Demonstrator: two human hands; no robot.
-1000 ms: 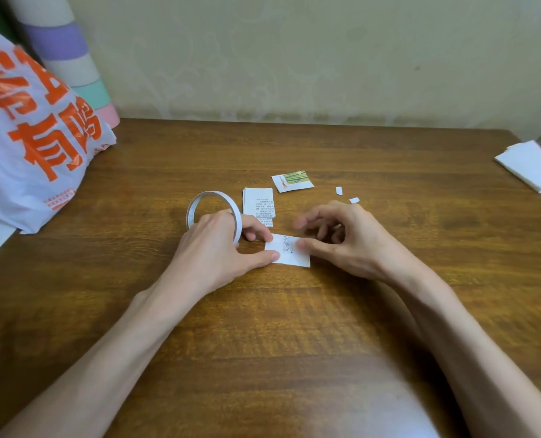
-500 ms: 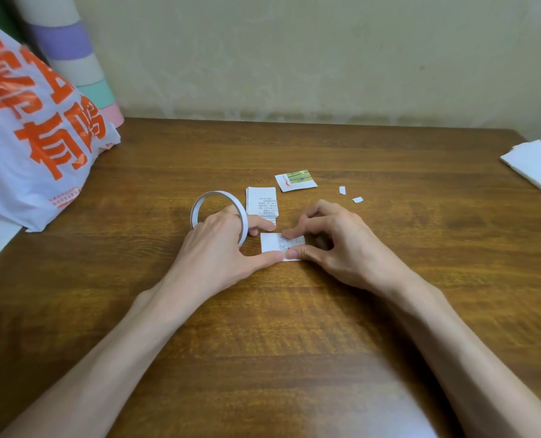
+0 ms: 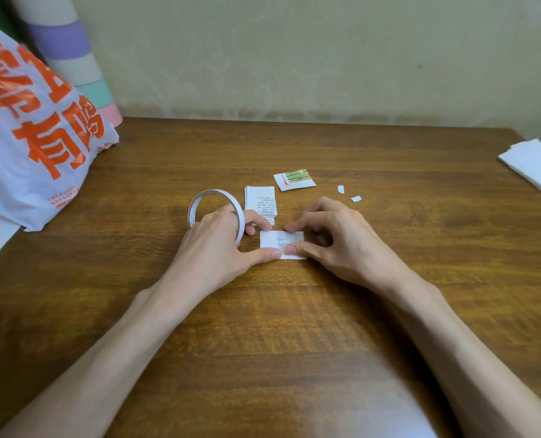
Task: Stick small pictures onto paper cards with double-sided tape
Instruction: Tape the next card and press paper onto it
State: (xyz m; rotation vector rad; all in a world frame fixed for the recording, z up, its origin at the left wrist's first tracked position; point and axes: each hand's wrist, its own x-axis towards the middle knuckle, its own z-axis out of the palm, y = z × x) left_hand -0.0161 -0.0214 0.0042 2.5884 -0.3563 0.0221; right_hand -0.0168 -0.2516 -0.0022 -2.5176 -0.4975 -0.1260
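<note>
Head view: the left hand [image 3: 212, 245] curls its fingers [image 3: 258, 220] round a white ring-shaped roll of double-sided tape [image 3: 199, 200], with its thumb stretched onto the small white printed paper card [image 3: 270, 240], which lies flat on the brown wooden bench [image 3: 294, 343]. The right hand [image 3: 341, 245] pinches the card's right part, thumb and forefinger nearly closed. Best to pin the card firmly, draw the tape taut and lay it straight.
</note>
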